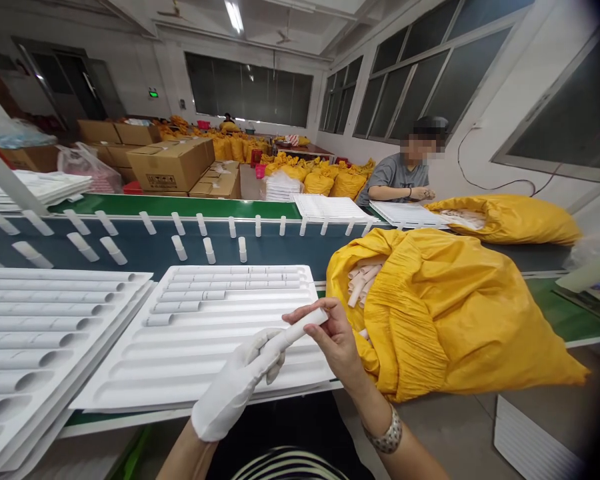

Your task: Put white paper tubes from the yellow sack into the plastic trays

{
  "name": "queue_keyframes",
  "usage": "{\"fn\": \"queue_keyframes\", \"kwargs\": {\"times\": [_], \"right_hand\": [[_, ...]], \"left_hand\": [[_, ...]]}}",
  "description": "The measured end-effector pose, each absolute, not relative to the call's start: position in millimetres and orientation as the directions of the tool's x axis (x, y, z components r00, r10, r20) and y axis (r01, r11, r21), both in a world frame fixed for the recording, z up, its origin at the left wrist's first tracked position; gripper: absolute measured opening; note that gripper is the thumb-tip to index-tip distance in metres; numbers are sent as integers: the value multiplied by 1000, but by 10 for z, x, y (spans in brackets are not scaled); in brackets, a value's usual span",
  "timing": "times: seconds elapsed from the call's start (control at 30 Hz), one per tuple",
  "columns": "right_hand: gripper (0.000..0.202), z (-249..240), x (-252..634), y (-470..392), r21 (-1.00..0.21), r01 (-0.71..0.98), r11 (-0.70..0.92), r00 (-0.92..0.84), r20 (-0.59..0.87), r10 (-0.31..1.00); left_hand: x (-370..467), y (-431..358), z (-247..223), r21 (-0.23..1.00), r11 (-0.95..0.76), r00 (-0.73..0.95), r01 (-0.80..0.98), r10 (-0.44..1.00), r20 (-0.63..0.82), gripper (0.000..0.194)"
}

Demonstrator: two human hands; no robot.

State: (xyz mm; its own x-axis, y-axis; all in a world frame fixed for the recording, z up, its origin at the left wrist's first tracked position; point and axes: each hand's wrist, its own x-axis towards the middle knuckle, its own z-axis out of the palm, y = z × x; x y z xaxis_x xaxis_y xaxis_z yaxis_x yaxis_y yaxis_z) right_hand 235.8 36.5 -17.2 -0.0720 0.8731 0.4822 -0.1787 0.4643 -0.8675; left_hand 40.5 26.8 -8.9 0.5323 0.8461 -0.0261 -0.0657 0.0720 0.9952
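A white tube (304,328) slants upward to the right between my two hands. My left hand (240,373), in a white glove, is closed round its lower end. The bare fingers of my right hand (333,333) pinch its upper end. Both hands are above the right part of a white grooved tray (145,360); short white tubes (180,307) lie end to end in its far grooves, while the nearer grooves hold none. Just right of my right hand, a yellow sack (430,313) lies open with many pale tubes (364,283) in its mouth.
Stacked trays filled with tubes (35,325) stand at the left. Beyond, tubes stand in rows on a dark conveyor belt (295,250). Across it, a person (397,175) handles something beside more trays (410,215) and another yellow sack (530,219). Cardboard boxes (173,163) are farther back.
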Motion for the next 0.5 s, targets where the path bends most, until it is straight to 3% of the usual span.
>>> {"fn": "queue_keyframes", "kwargs": {"times": [0.1, 0.2, 0.3, 0.5], "right_hand": [[31, -186, 2497, 396, -875, 106, 473, -59, 469, 881], [24, -121, 2661, 398, -874, 271, 403, -256, 338, 906], [21, -59, 2775, 375, -843, 313, 438, -401, 301, 865], [15, -74, 2885, 374, -772, 221, 597, -574, 392, 719]], "left_hand": [[392, 217, -60, 999, 38, 481, 30, 875, -48, 35], [379, 165, -50, 995, -55, 414, 85, 910, 15, 31], [370, 115, -14, 989, -99, 395, 106, 917, 49, 31], [320, 96, 117, 988, 31, 504, 153, 857, -105, 40]]}}
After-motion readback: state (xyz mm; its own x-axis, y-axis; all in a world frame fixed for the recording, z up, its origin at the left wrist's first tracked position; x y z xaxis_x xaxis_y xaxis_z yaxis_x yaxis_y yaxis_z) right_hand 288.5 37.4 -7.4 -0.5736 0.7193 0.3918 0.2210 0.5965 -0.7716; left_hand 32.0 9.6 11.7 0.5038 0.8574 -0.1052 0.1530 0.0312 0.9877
